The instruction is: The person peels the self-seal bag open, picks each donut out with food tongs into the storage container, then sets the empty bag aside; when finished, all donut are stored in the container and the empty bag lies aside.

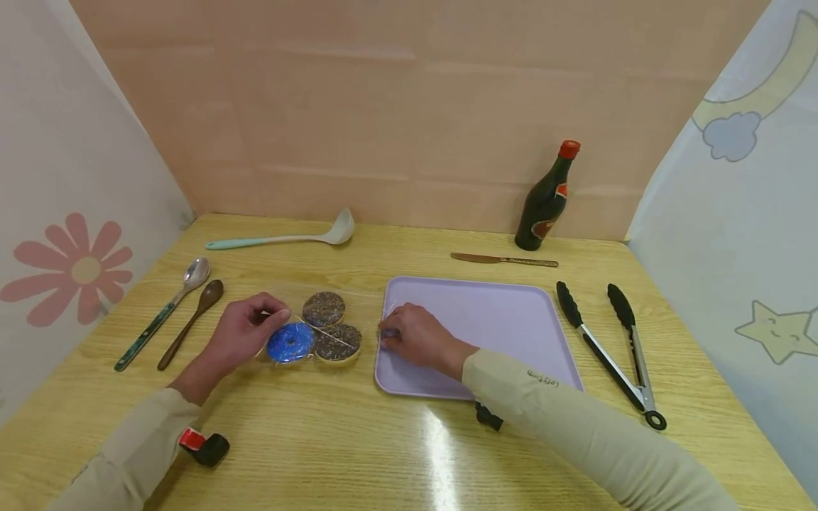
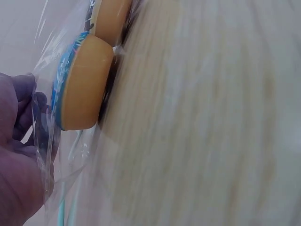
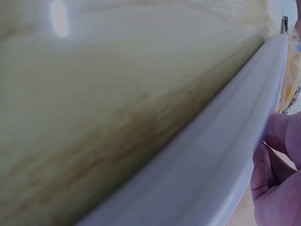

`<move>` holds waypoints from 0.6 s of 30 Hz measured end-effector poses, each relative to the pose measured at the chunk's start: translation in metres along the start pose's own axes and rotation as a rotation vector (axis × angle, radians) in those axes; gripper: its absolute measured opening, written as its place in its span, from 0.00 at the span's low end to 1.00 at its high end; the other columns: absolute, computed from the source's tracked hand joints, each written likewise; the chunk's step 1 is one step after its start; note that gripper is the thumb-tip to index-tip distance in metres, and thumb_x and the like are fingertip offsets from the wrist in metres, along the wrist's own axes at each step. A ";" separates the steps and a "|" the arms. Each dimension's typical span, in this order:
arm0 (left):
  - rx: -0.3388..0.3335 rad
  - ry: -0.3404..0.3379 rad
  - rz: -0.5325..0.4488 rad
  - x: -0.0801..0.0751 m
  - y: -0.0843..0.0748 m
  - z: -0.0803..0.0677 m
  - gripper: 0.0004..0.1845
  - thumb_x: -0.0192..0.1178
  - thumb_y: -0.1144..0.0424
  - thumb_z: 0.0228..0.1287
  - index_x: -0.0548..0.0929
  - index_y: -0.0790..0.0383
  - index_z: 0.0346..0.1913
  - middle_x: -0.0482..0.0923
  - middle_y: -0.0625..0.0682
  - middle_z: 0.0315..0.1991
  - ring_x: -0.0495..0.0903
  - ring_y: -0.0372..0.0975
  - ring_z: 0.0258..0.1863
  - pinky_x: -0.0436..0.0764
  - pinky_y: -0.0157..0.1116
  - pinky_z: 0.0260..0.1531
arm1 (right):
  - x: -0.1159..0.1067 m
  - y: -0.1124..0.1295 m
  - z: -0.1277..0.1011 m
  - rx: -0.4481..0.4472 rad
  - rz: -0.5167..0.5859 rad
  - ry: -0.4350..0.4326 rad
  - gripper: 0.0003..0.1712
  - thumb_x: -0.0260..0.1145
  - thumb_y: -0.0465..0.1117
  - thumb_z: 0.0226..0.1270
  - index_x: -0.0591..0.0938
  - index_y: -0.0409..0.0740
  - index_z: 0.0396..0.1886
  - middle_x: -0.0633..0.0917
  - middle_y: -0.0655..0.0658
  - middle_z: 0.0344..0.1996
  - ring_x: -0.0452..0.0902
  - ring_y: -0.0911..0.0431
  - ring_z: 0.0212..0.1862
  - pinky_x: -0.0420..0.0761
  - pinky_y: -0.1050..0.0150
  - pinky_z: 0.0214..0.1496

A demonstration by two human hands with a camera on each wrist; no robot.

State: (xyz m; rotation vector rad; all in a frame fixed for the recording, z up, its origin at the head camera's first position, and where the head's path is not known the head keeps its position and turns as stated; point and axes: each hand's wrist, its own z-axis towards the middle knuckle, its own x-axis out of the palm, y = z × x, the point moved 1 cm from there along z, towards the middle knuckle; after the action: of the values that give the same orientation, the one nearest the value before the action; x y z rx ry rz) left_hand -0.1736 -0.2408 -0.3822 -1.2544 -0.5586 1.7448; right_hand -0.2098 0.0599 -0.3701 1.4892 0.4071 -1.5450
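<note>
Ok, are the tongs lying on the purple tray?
No, the tongs lie on the bare wooden table, to the right of the purple tray and apart from it.

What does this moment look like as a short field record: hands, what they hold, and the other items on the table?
left hand: left hand pinches the clear bag of three donuts
right hand: right hand fingers curled at the left edge of the lilac tray, pinching the bag's other end
donuts: one blue, two chocolate, lying on the table left of the tray
left of hands: two spoons, ladle
right side: tongs, knife, dark bottle
</note>
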 end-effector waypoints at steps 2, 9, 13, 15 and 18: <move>-0.007 -0.011 -0.023 -0.001 -0.002 -0.001 0.03 0.58 0.72 0.65 0.82 0.67 0.36 0.79 0.55 0.30 0.75 0.41 0.25 0.75 0.29 0.26 | 0.000 0.000 -0.001 0.007 0.003 0.003 0.12 0.70 0.38 0.60 0.85 0.38 0.43 0.85 0.44 0.39 0.78 0.52 0.43 0.74 0.57 0.49; -0.007 -0.001 -0.076 -0.002 -0.027 -0.003 0.03 0.58 0.75 0.64 0.81 0.71 0.34 0.79 0.58 0.30 0.75 0.41 0.25 0.75 0.29 0.27 | -0.002 0.000 -0.006 0.025 0.003 -0.018 0.13 0.70 0.37 0.60 0.84 0.37 0.45 0.85 0.44 0.40 0.78 0.52 0.44 0.73 0.57 0.50; 0.001 0.000 -0.084 -0.001 -0.033 -0.003 0.03 0.59 0.77 0.62 0.81 0.71 0.33 0.79 0.58 0.30 0.76 0.39 0.26 0.76 0.28 0.27 | -0.009 -0.002 -0.019 0.063 0.000 -0.079 0.13 0.68 0.35 0.61 0.84 0.38 0.45 0.84 0.45 0.41 0.77 0.52 0.43 0.74 0.58 0.48; 0.008 -0.005 -0.081 -0.001 -0.032 -0.003 0.03 0.59 0.78 0.62 0.82 0.71 0.33 0.79 0.58 0.30 0.76 0.39 0.26 0.75 0.28 0.27 | -0.013 -0.003 -0.029 0.091 0.003 -0.115 0.11 0.68 0.34 0.61 0.84 0.38 0.44 0.83 0.45 0.40 0.76 0.54 0.41 0.75 0.59 0.45; 0.014 -0.013 -0.070 -0.003 -0.031 -0.004 0.03 0.59 0.78 0.61 0.82 0.71 0.33 0.80 0.58 0.30 0.76 0.38 0.27 0.75 0.28 0.28 | -0.021 -0.006 -0.049 0.112 0.012 -0.167 0.09 0.67 0.35 0.61 0.84 0.40 0.41 0.82 0.47 0.39 0.76 0.55 0.40 0.76 0.60 0.43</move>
State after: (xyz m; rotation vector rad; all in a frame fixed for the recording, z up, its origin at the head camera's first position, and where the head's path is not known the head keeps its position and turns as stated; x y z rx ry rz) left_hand -0.1570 -0.2280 -0.3582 -1.2004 -0.5906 1.6968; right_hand -0.1882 0.1088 -0.3637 1.4303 0.2169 -1.6909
